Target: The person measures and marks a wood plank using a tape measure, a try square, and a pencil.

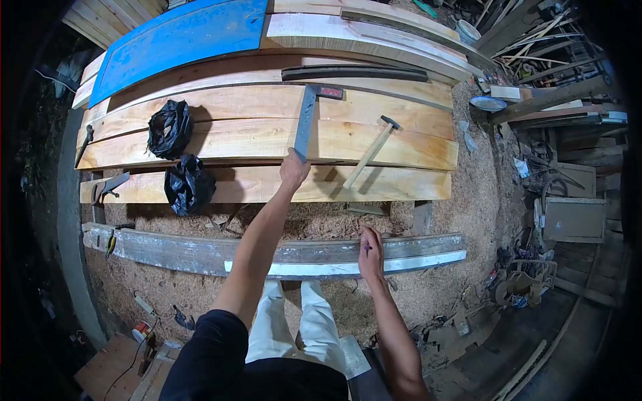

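My left hand (294,170) is closed around the lower end of the metal blade of a try square (306,123). The square's dark handle with a red patch lies at the far end, over pale planks (241,137). Lower down, my right hand (371,254) is closed above a long white strip (421,260) along an old paint-marked beam (301,251). A small dark purple thing shows at its fingers, too small to name. A hammer (371,152) with a wooden handle rests on the planks, right of the square.
Two black plastic bags (170,129) sit on the planks at left, near a handsaw (110,187). A blue panel (180,47) and a dark curved strip (354,72) lie farther back. Pliers (111,242) hang at the beam's left. Sawdust (435,224) covers the ground; scrap wood fills the right.
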Action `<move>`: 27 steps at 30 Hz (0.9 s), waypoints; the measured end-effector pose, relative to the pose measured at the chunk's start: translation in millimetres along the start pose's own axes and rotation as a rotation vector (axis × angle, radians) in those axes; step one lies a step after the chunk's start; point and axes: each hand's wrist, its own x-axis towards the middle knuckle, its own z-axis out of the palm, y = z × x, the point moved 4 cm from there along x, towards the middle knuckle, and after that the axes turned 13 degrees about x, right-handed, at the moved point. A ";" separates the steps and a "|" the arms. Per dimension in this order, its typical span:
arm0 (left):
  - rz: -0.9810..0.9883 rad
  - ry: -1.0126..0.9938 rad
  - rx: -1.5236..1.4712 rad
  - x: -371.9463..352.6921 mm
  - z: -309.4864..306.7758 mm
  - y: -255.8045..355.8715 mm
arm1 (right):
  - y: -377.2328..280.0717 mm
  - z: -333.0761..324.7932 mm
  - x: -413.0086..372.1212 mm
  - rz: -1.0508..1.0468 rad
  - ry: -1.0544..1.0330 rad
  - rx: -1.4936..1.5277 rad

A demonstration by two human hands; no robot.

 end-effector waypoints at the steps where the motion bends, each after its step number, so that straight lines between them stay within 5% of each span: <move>1: -0.007 0.000 0.009 -1.6 -6.8 -1.9 | -0.2 -6.9 -0.3 0.004 -0.006 0.009; 5: 0.188 0.161 -0.174 -18.2 -55.6 -12.9 | 0.3 -34.6 -2.2 0.086 0.025 0.051; 15: 0.586 0.032 -0.041 -169.7 -144.6 -132.6 | -47.2 -52.8 6.6 -0.056 0.124 0.054; 19: 0.589 -0.090 0.104 -211.2 -170.1 -165.8 | -71.5 -34.4 -2.2 -0.186 0.146 -0.039; 21: 0.788 -0.019 0.061 -232.1 -196.0 -173.2 | -93.4 -15.2 -18.1 -0.221 0.102 -0.035; 23: 0.759 -0.104 0.273 -276.1 -241.8 -164.9 | -105.6 35.8 -40.8 0.119 -0.182 0.157; 27: 0.724 -0.085 0.363 -334.9 -258.7 -168.3 | -196.7 111.7 -113.9 0.406 -0.480 0.364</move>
